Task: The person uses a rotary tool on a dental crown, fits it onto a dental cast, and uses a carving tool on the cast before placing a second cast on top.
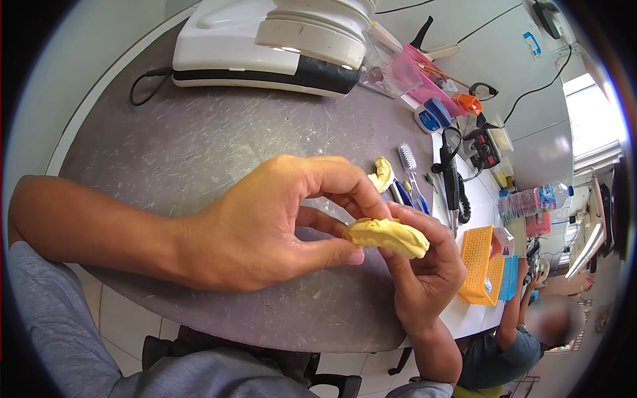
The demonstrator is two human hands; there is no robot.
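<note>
A yellow moulded piece [387, 237] with a wavy edge is held between both hands above the grey table. My left hand [265, 222] pinches its left end between thumb and fingers. On its right side, my right hand [428, 265] grips it, with the thumb below and the fingers behind and above. Just beyond my fingers another yellow moulded piece [381, 174] lies on the table, beside a toothbrush [413, 174] and some slim tools.
A white machine [239, 43] stands at the table's back. To the right are a pink basket [415, 76], a blue-lidded jar [432, 115], a black handpiece [450, 179], an orange basket [474, 265] and a bottle [531, 202]. Another person [497, 358] sits at the lower right.
</note>
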